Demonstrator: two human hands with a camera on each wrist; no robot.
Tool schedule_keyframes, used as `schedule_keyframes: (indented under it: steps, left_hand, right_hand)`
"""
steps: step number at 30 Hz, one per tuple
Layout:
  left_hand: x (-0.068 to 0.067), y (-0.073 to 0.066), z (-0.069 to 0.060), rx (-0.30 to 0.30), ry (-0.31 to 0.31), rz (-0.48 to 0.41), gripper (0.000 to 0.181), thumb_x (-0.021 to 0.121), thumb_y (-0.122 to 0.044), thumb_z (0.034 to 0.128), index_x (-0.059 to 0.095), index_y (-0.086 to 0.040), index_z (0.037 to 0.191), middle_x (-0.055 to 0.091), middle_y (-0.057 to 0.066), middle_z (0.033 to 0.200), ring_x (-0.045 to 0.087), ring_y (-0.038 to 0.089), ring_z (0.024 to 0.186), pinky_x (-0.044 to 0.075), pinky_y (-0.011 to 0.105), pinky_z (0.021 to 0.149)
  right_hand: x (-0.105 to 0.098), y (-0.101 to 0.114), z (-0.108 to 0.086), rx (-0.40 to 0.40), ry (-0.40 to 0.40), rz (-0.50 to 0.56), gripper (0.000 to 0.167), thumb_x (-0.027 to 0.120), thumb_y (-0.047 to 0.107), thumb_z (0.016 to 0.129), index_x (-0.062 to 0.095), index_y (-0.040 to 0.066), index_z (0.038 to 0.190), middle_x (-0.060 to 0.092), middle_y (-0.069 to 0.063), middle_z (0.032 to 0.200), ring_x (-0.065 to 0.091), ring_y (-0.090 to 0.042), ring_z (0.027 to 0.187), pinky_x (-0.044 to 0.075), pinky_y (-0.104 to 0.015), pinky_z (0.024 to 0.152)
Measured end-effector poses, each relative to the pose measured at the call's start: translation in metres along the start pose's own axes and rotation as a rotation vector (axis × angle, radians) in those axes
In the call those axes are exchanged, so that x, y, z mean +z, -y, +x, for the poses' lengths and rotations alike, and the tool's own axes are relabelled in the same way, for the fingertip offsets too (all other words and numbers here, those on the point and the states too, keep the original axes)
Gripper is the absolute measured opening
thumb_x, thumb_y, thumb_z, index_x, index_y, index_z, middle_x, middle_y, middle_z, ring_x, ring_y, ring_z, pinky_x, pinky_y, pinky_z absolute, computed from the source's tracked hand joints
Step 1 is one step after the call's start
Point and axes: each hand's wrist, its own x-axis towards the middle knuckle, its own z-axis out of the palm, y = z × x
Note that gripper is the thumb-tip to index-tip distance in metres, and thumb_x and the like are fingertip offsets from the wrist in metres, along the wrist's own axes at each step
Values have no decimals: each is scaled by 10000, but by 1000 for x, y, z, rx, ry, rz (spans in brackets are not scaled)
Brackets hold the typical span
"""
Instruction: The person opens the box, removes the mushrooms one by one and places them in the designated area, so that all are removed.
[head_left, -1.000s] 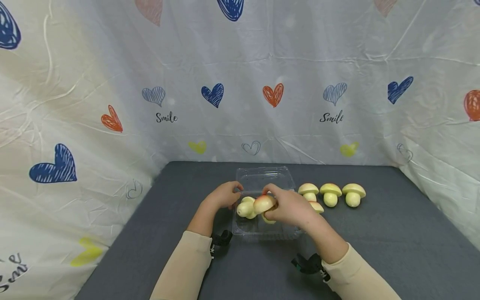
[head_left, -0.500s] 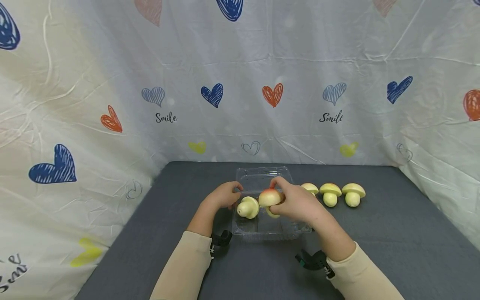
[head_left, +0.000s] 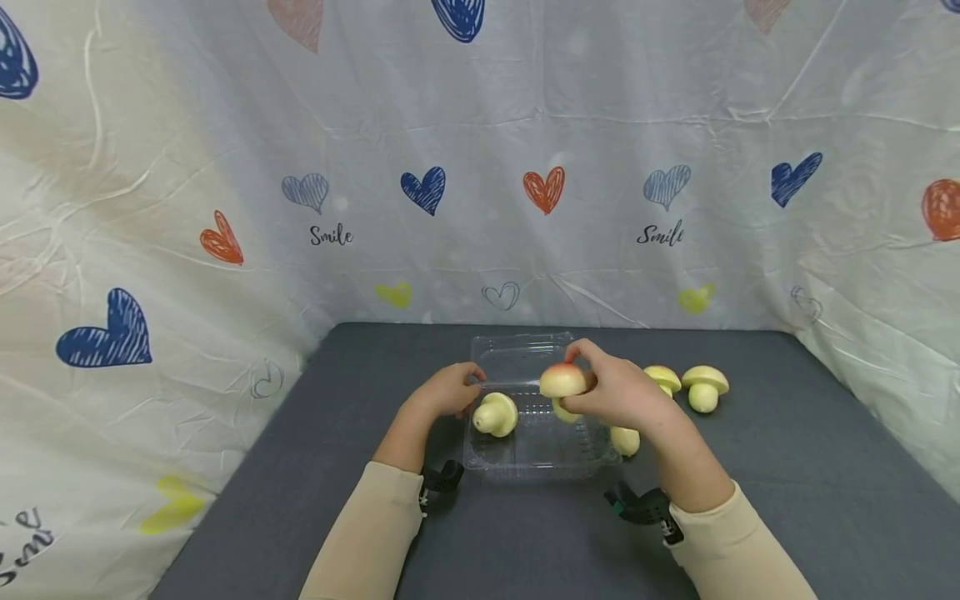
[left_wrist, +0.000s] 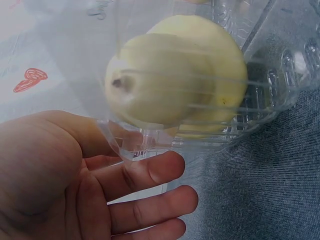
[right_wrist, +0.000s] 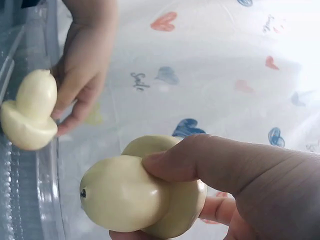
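Note:
My right hand (head_left: 626,392) pinches a mushroom (head_left: 562,381) by thumb and fingers, its cap reddish on top and its stem down, above the right part of a clear plastic clamshell box (head_left: 540,450). In the right wrist view the thumb presses on the pale stem of this mushroom (right_wrist: 122,195). Another mushroom (head_left: 495,415) lies on its side in the box's left part, stem toward me. My left hand (head_left: 448,389) grips the box's left rim between thumb and index finger; in the left wrist view the other fingers (left_wrist: 160,207) are loose below the rim.
The box's lid (head_left: 517,358) lies folded back behind it. To the right stand a mushroom (head_left: 703,390) and a second mushroom (head_left: 662,377) partly behind my right hand. A further mushroom (head_left: 625,441) sits beside the box's right wall. A patterned curtain (head_left: 480,250) hangs behind the dark table (head_left: 375,358).
My right hand has carried its mushroom from beside the one in the box to the right and slightly farther back. The left hand has stayed at the rim.

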Motion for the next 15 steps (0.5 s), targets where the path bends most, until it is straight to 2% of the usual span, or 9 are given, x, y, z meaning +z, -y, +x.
schedule_keyframes:
  steps: [9,15]
  left_hand:
    - [-2,0,0,1,3,-6,334,487,-140,1089,566,-41,1398,655,89,769,634,298,638,468,365,597]
    - [-2,1,0,-1,4,-4,329,496,-159,1089,566,-51,1392,677,95,793,633,278,619,477,371,610]
  right_hand:
    - [-11,-7,-4,40,-12,11,514,761,199,861,472,173,1285,672,-54,849,576,-226,665,454,-383,614]
    - [-18,-10,-8,70,-41,-30,520,751,225,858,473,182,1295,683,-53,907,571,-228,672,441,-381,605]
